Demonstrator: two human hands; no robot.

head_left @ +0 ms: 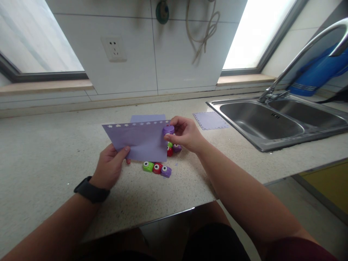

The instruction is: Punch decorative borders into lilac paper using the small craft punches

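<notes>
My left hand [110, 167] pinches the lower left corner of a purple paper sheet [140, 141] held above the counter. A row of small punched shapes runs along the sheet's top edge. My right hand [185, 134] grips a small purple craft punch [169, 130] at the sheet's top right corner. Below the sheet, several little punches lie on the counter: a green one [148, 166], a red one [157, 168] and a purple one [166, 171], with more partly hidden behind the paper.
A second purple sheet [148, 118] lies behind the held one. A pale square sheet with a punched border [210, 120] lies beside the steel sink [261, 119]. A tap [299, 54] arches over the sink. The counter's front edge [174, 214] is close.
</notes>
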